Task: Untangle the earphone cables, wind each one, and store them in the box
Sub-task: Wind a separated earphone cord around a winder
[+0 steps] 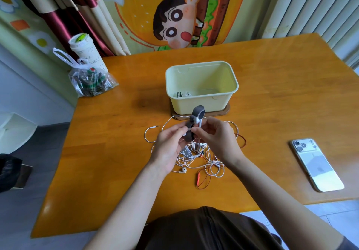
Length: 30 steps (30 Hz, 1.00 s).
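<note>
A grey cable winder (196, 117) is held upright above the middle of the bench (116, 152). The left hand (171, 143) grips its lower part with curled fingers (180, 131), and the right hand (215, 137) pinches a white earbud (197, 121) against it. Winding of this pair looks barely begun.

Directly below the hands lies a knotted heap of white earphone cables (202, 158), with a red cable (200, 179) threaded through it at 6 o'clock, none of it sorted yet. At 12 o'clock stands the pale box (198, 104), where one wound set (182, 94) seems stored, so most of the task is left.

A phone (316, 164) lies at 3 o'clock and a plastic bag (89, 80) at 10 o'clock.
</note>
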Available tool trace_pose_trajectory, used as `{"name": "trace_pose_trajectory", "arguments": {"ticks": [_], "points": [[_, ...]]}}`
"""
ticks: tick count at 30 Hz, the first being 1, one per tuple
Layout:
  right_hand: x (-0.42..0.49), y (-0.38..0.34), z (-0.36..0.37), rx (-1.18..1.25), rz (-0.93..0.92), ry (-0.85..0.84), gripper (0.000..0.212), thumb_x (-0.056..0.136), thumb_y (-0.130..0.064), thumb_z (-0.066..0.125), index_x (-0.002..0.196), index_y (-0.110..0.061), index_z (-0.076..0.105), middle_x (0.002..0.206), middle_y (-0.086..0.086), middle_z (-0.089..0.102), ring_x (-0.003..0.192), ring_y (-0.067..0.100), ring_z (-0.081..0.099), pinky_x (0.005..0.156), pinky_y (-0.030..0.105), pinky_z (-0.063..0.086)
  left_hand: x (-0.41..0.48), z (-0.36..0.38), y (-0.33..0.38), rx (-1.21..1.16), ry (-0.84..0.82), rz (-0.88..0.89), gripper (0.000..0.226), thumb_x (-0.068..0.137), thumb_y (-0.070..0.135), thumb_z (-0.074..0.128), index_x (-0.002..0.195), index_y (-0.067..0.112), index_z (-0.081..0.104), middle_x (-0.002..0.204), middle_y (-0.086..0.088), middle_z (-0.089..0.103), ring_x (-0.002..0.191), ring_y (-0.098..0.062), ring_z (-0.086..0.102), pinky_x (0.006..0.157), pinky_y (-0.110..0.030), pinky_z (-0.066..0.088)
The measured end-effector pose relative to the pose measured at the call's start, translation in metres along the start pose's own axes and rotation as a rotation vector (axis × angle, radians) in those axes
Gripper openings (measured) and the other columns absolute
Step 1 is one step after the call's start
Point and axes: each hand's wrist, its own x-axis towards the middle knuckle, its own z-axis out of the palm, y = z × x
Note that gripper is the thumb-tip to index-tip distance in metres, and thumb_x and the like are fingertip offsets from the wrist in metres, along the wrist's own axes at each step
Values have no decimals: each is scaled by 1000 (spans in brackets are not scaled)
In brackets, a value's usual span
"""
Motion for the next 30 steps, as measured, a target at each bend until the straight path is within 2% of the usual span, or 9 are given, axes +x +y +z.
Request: {"name": "trace_pose_trajectory", "arguments": {"ticks": [7,9,14,17,19,23,27,30], "points": [[-2,0,3,-66,-33,32,13,85,-18,68,88,-6,64,76,6,67,66,14,65,62,23,56,-3,-4,2,142,-33,48,26,95,0,47,102,12,69,98,-4,74,97,-21,69,88,-33,55],[-4,-2,4,-80,-51,26,12,85,-18,68,87,-7,64,74,3,66,63,8,63,60,15,52,-3,-4,1,163,-34,57,27,96,0,46,101,13,69,97,-4,74,98,-22,69,88,-33,55],[-6,-1,2,-74,-62,27,10,86,-17,66,85,-10,60,73,-1,65,64,4,62,58,10,47,-2,-4,1,217,-53,74,25,97,3,47,105,15,67,104,-10,72,100,-24,68,89,-35,54],[-9,-3,1,-97,-85,33,13,87,-14,65,79,-14,55,68,-7,61,60,-3,58,55,6,41,0,-2,-2,226,-12,91,21,96,3,48,101,14,65,99,-10,72,94,-22,69,87,-36,54],[-9,-2,1,-112,-97,73,20,86,-12,66,75,-19,52,65,-13,58,58,-3,56,54,9,42,1,1,-5,212,13,100,19,96,3,49,97,13,65,94,-9,72,89,-20,69,87,-36,54],[-7,-2,2,-172,-116,131,15,85,-14,69,77,-17,56,65,-19,56,61,-3,56,56,9,42,-2,5,-2,107,-36,72,17,94,0,49,96,6,65,88,-6,73,85,-16,70,83,-29,56],[-7,-3,0,-163,-74,131,23,85,-22,68,70,-28,51,64,-8,61,59,7,58,53,14,44,-3,3,0,142,-26,107,15,92,0,54,98,8,66,93,-8,73,94,-24,70,88,-34,54],[-7,-5,2,-141,-49,148,22,86,-24,66,69,-27,52,65,-1,64,59,14,59,53,21,45,-4,3,2,182,-41,126,17,90,1,57,102,9,66,101,-11,72,100,-26,68,93,-36,52]]}}
